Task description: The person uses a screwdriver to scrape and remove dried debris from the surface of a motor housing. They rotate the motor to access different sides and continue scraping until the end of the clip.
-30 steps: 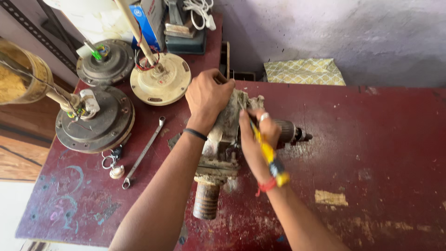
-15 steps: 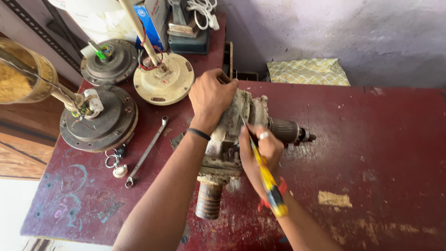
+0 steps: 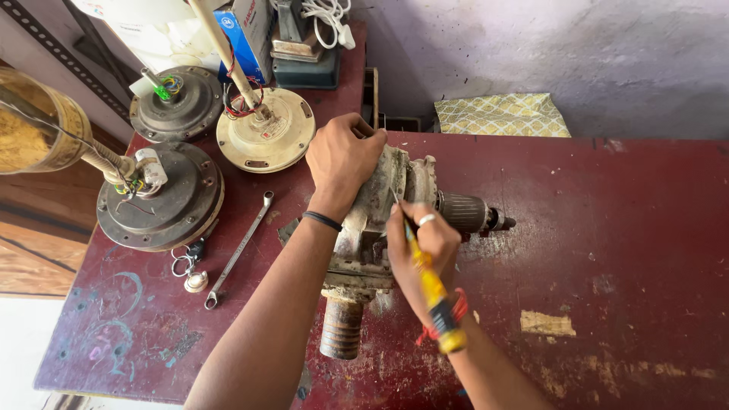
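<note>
hands working: two, left hand [image 3: 343,158] and right hand [image 3: 422,244]
gearbox units lying on the table: one, grey gearbox [image 3: 372,220]
screwdrivers showing: one, yellow screwdriver [image 3: 430,285]
fan motors sitting at the left: three, cream motor [image 3: 266,130], dark motor [image 3: 176,114], large dark motor [image 3: 159,199]
spanners lying flat: one, spanner [image 3: 239,249]
key bunches: one, keys [image 3: 187,266]
folded cloths: one, yellow cloth [image 3: 503,115]

- The gearbox [image 3: 372,228] is a grimy grey metal housing lying on its side on the dark red counter [image 3: 623,250]. A ribbed shaft end [image 3: 465,212] points right, and a rusty ribbed spout [image 3: 342,328] points toward the near edge.
- The screwdriver [image 3: 431,288] has a yellow handle with a dark band. It slants, tip up against the housing's top and handle end toward the near edge.
</note>
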